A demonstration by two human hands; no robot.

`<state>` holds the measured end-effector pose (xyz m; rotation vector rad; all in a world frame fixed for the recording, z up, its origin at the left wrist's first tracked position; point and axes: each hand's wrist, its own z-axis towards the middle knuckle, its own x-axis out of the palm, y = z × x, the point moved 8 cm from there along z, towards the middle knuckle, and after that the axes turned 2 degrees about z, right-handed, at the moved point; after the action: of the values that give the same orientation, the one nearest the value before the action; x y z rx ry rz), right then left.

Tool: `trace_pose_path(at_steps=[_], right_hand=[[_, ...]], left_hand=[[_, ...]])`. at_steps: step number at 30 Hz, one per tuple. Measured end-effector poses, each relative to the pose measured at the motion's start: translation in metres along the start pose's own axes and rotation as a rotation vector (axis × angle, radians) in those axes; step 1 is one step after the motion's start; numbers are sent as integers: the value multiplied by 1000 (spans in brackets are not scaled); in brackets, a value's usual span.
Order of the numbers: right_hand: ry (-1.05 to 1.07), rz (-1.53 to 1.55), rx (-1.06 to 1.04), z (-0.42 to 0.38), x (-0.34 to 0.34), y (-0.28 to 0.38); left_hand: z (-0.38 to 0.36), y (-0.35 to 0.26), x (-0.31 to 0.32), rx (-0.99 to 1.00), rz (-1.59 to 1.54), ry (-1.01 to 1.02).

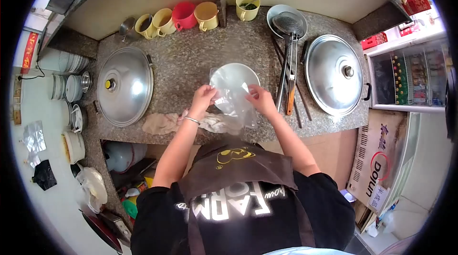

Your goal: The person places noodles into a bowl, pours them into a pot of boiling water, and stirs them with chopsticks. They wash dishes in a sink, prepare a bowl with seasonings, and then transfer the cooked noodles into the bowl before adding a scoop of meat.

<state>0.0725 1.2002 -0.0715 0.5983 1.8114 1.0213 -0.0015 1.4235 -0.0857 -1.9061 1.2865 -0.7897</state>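
Between my hands a clear plastic bag (234, 101) hangs over a white bowl (237, 72) on the granite counter. My left hand (205, 96) pinches the bag's left edge, with a bracelet at the wrist. On the other side, my right hand (260, 99) is closed on the bag's right edge. The bag partly covers the bowl, whose far rim shows beyond it. Just below my left hand lies a crumpled cloth (164, 122) along the counter's near edge.
Large lidded pots stand left (125, 86) and right (334, 75). A strainer (288, 24) rests on a bowl, its handle beside long chopsticks (299, 97) and a wooden-handled tool (290, 95). Several cups (183, 15) line the back, near a yellow cup with a spoon (247, 9).
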Motion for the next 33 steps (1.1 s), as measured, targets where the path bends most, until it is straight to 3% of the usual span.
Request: trace_pose_path(at_steps=[2, 4, 7, 10, 11, 13, 15, 17, 18, 20, 22, 23, 25, 28, 29, 31, 33], right_hand=[[-32, 2, -5, 2, 6, -10], [-90, 282, 153, 5, -2, -13], [-199, 222, 63, 28, -26, -8], [-326, 112, 53, 64, -47, -11], [-361, 27, 50, 70, -53, -12], [-284, -63, 102, 80, -44, -36], [-212, -153, 148, 85, -32, -64], [-211, -402, 46, 61, -21, -81], [-135, -265, 112, 45, -14, -104], [-56, -128, 180, 17, -4, -115], [-84, 657, 516, -18, 6, -111], [-84, 655, 523, -21, 3, -96], [-183, 959, 654, -23, 1, -81], [-129, 853, 509, -11, -6, -90], [-110, 756, 470, -9, -8, -91], [-109, 769, 435, -13, -14, -85], [-42, -68, 192, -11, -17, -87]], left_hand=[[-6, 1, -13, 19, -76, -155], [4, 7, -32, 106, 5, -161], [28, 8, -45, 232, 45, -193], [48, -32, -38, 460, 518, -236], [58, -34, -39, 454, 512, -236], [81, -25, -42, 459, 839, -243], [97, -2, -56, 357, 896, -168], [94, 30, -61, 220, 1106, 15], [81, 35, -61, 214, 1101, 18], [44, 65, -75, -345, 286, -46], [16, 48, -59, -362, 244, -9], [6, 40, -48, -364, 204, 28], [0, 39, -39, -371, 144, 57], [4, 43, -38, -178, -40, 77], [2, 53, -38, -179, -39, 78], [-3, 59, -31, 15, 91, 146], [-9, 69, -23, 26, 221, 162]])
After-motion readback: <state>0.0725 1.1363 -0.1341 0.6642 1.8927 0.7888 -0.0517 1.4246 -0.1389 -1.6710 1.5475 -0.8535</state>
